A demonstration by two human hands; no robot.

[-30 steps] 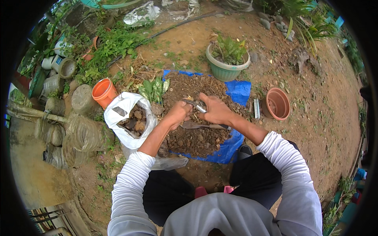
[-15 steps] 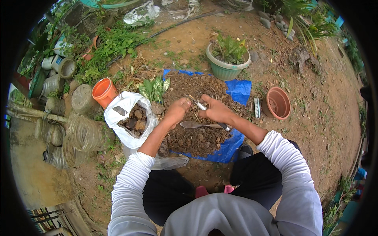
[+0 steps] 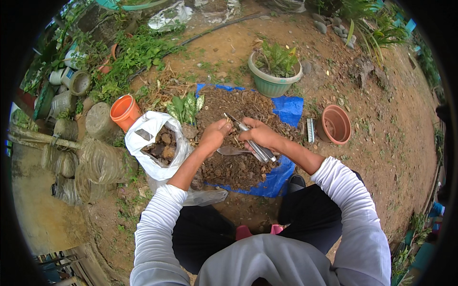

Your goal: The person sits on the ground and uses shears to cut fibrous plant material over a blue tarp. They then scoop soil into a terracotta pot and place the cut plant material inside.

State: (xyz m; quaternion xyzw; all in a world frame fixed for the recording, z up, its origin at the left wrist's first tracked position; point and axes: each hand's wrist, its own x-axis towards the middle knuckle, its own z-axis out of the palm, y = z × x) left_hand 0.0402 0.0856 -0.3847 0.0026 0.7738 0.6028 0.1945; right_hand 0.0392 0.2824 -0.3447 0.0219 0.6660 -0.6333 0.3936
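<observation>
My right hand (image 3: 260,133) is closed round pruning shears (image 3: 261,153), whose two handles stick out below the palm toward me. Their blades point up and left, toward my left hand (image 3: 216,133). The fingertips of that left hand pinch a small pale piece, perhaps a bit of stem or root (image 3: 226,116), beside the blade tips. Both hands are above a heap of dark soil (image 3: 234,174) spread on a blue tarp (image 3: 289,111). Beneath the shears lies a hand trowel (image 3: 231,150) on the soil, its handle mostly hidden by my right hand and the shears.
A white plastic bag (image 3: 143,151) with clods stands left of the soil, near an orange pot (image 3: 124,110) and a variegated leafy plant (image 3: 185,108). A green pot (image 3: 274,86) holding a fern is beyond. At right are a brush (image 3: 310,130) and a brown pot (image 3: 324,125).
The shears have turned in my right hand, so both handles now show side by side below it. My left hand keeps its pinch in nearly the same place.
</observation>
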